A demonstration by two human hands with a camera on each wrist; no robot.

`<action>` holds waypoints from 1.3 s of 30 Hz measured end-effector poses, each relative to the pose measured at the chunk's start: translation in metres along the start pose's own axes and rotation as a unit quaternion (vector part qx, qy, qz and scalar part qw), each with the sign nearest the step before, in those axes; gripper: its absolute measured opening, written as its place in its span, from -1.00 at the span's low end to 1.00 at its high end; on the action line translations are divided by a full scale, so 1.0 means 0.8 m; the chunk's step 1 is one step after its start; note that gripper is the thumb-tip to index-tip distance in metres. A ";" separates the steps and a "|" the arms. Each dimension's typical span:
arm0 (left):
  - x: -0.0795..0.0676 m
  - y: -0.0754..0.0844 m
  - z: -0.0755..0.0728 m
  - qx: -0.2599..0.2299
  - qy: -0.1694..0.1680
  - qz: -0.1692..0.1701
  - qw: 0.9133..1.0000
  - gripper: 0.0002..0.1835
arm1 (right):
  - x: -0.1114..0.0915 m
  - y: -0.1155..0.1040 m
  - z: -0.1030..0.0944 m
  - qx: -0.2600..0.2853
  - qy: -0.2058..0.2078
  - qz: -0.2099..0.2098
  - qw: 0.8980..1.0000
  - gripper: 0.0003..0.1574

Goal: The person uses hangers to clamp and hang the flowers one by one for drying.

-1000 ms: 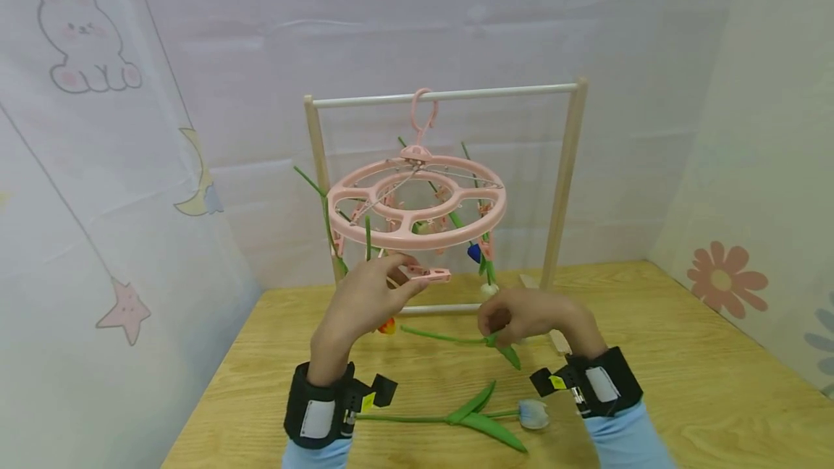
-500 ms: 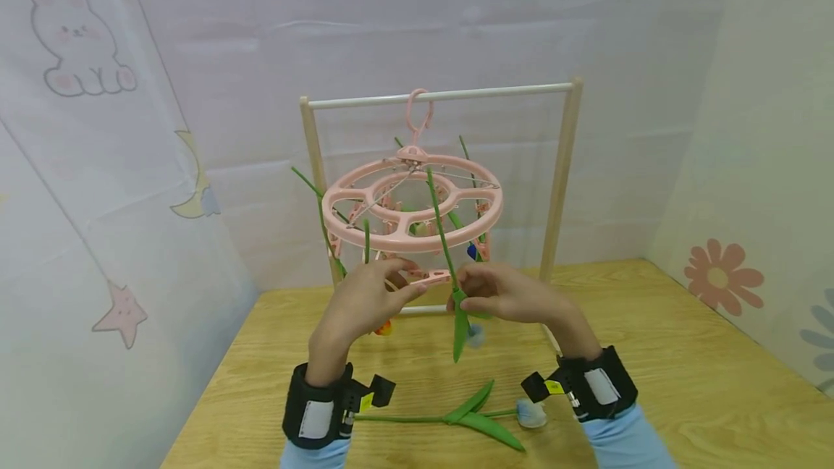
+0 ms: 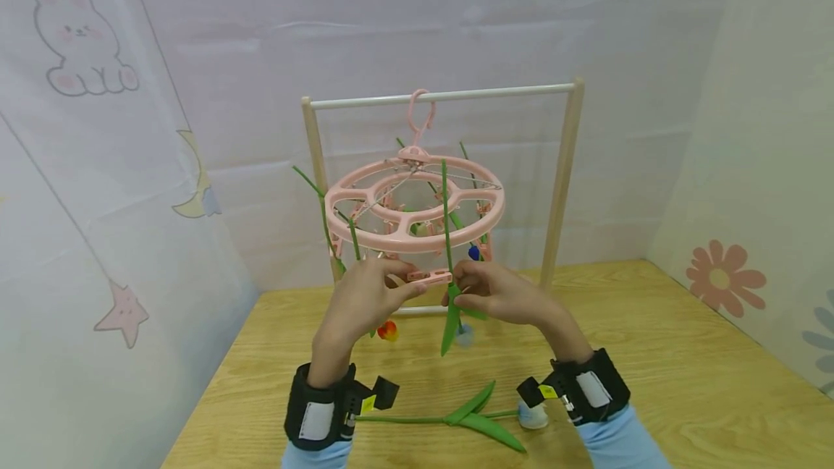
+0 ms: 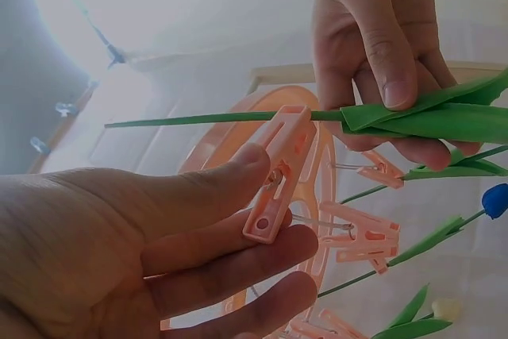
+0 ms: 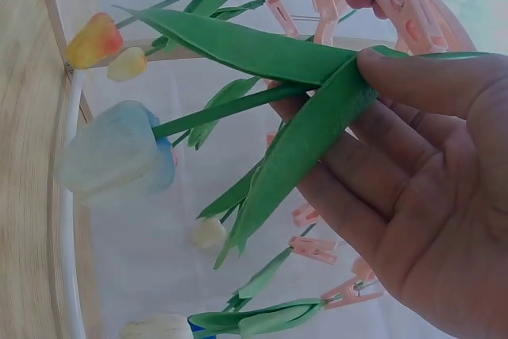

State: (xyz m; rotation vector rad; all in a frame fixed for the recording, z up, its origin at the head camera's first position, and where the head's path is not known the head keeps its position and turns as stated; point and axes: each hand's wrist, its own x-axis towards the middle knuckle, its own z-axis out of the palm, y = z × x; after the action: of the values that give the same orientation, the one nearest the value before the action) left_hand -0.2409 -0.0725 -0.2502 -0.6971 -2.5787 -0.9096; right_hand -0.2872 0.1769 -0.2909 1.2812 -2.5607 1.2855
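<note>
My left hand (image 3: 363,297) pinches a pink clothespin (image 4: 282,172) between thumb and fingers, below the front rim of the round pink clip hanger (image 3: 417,244). My right hand (image 3: 500,294) holds an artificial tulip by its leaves and stem, head down. Its green stem (image 3: 446,208) points up in front of the hanger, and its pale blue head (image 5: 119,156) hangs below. In the left wrist view the clothespin's tip overlaps the stem just above the leaves; whether it grips the stem I cannot tell.
The hanger hangs from the white bar (image 3: 508,93) of a wooden stand. Several other tulips hang upside down from its clips, including an orange one (image 3: 387,331) and a blue one (image 3: 474,252). Another pale blue tulip (image 3: 482,427) lies on the wooden table (image 3: 651,353).
My right hand has lifted the tulip up and left, turning its stem from level to upright and bringing it to the clothespin. My left hand has stayed nearly in place.
</note>
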 end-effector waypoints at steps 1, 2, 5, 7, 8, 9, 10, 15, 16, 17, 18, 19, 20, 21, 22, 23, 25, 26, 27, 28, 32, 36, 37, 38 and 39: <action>0.000 0.000 0.000 0.000 0.002 0.001 1.000 -0.78 | 0.000 0.000 0.001 -0.002 0.002 -0.001 1.000 -0.85; 0.000 0.001 0.000 0.001 0.005 0.002 1.000 -0.78 | 0.000 -0.001 0.001 -0.004 0.002 0.000 1.000 -0.84; 0.000 0.002 0.001 0.002 0.011 0.001 1.000 -0.80 | 0.001 -0.003 0.004 -0.001 0.001 0.001 1.000 -0.83; 0.000 0.002 0.001 0.003 0.014 -0.001 1.000 -0.81 | 0.001 -0.005 0.005 0.002 0.003 0.002 1.000 -0.82; 0.000 0.002 0.001 0.005 0.015 -0.002 1.000 -0.81 | 0.002 -0.006 0.006 0.002 0.004 0.000 1.000 -0.82; 0.000 0.003 0.001 0.005 0.016 -0.004 1.000 -0.82 | 0.002 -0.007 0.007 0.002 0.005 0.000 1.000 -0.81; 0.000 0.003 0.001 0.005 0.016 -0.005 1.000 -0.82 | 0.002 -0.008 0.007 0.001 0.007 -0.001 1.000 -0.81; 0.000 0.003 0.002 0.005 0.019 -0.005 1.000 -0.82 | 0.003 -0.009 0.010 -0.007 0.011 -0.004 1.000 -0.79; 0.000 0.003 0.002 0.005 0.019 -0.004 1.000 -0.82 | 0.003 -0.008 0.010 -0.006 0.011 -0.005 1.000 -0.79; 0.000 0.003 0.002 0.005 0.019 -0.004 1.000 -0.82 | 0.003 -0.008 0.010 -0.004 0.012 -0.005 1.000 -0.79; 0.000 0.003 0.002 0.004 0.019 -0.004 1.000 -0.82 | 0.002 -0.008 0.010 -0.004 0.014 -0.003 1.000 -0.79; 0.000 0.003 0.002 0.004 0.019 -0.003 1.000 -0.82 | 0.002 -0.008 0.010 -0.002 0.014 -0.002 1.000 -0.79; 0.000 0.003 0.002 0.003 0.019 -0.002 1.000 -0.82 | 0.002 -0.008 0.010 -0.004 0.015 0.000 1.000 -0.78; 0.000 0.003 0.002 0.003 0.019 -0.001 1.000 -0.82 | 0.001 -0.008 0.009 -0.008 0.015 0.001 1.000 -0.77; 0.000 0.003 0.003 0.002 0.019 -0.001 1.000 -0.82 | 0.000 -0.008 0.008 -0.015 0.015 0.003 1.000 -0.75; 0.000 0.003 0.003 0.000 0.019 -0.001 1.000 -0.81 | -0.001 -0.008 0.006 -0.022 0.016 0.005 1.000 -0.74; 0.000 0.003 0.004 -0.006 0.021 -0.002 1.000 -0.79 | -0.003 -0.006 0.002 -0.029 0.014 0.005 0.999 -0.71; 0.000 0.003 0.004 -0.010 0.021 -0.002 1.000 -0.78 | -0.005 -0.005 -0.002 -0.030 0.016 0.007 0.999 -0.70; 0.000 0.003 0.005 -0.014 0.022 -0.004 1.000 -0.77 | -0.008 -0.003 -0.006 -0.033 0.019 0.012 0.999 -0.72; 0.001 0.003 0.005 -0.017 0.023 -0.005 1.000 -0.75 | -0.011 -0.002 -0.011 -0.035 0.026 0.019 0.999 -0.75; 0.002 0.002 0.007 -0.017 0.027 -0.007 0.999 -0.73 | -0.022 0.007 -0.030 -0.040 0.102 0.084 0.990 -0.84; 0.003 -0.001 0.007 -0.007 0.029 -0.006 1.000 -0.72 | -0.021 0.018 -0.037 -0.058 0.213 0.167 0.961 -0.62; 0.002 -0.001 0.006 -0.007 0.030 -0.005 1.000 -0.72 | -0.019 0.021 -0.035 -0.057 0.231 0.181 0.954 -0.54; 0.001 -0.002 0.006 -0.009 0.030 -0.004 1.000 -0.71 | -0.015 0.025 -0.032 -0.054 0.243 0.184 0.951 -0.45; 0.001 -0.004 0.007 -0.009 0.030 -0.003 1.000 -0.71 | -0.011 0.028 -0.028 -0.047 0.249 0.184 0.950 -0.35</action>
State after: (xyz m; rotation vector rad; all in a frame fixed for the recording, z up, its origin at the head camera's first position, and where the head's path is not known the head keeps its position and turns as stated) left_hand -0.2438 -0.0710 -0.2554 -0.6564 -2.5247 -0.9422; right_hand -0.3040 0.2049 -0.2943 0.3900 -2.4986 1.3019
